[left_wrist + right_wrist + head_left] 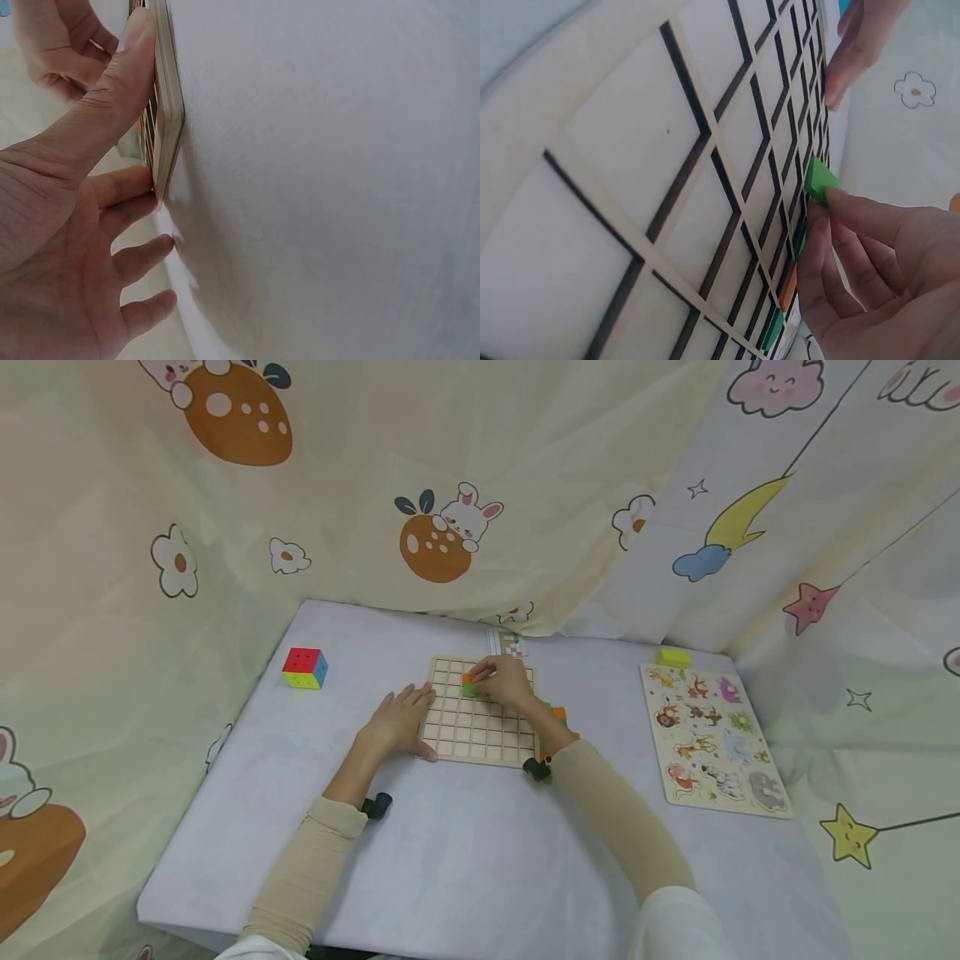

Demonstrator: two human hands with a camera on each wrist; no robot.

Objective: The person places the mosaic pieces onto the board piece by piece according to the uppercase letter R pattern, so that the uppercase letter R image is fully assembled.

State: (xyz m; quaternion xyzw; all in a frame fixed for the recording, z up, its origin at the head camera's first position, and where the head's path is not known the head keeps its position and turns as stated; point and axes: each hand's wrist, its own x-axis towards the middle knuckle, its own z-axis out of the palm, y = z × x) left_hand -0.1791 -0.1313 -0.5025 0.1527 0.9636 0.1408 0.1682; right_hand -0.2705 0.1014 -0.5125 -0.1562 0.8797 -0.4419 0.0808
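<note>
A pale wooden grid board (480,739) lies on the table. My left hand (397,720) rests along its left side, thumb and fingers spread. The left wrist view shows the thumb (124,82) lying against the board's edge. My right hand (504,681) is over the board's far part. Between thumb and fingers it pinches a small green square tile (821,181), tilted just above the grid. Nearby, an orange tile (788,286) and a darker green tile (773,328) sit in the grid; the hand hides part of this area in the head view.
Orange and green tiles (558,714) lie right of the board, partly hidden by the right forearm. Behind the board is a patterned card (510,644). A puzzle cube (304,668) stands at the left; an animal puzzle board (712,743) and a yellow block (672,658) are at right.
</note>
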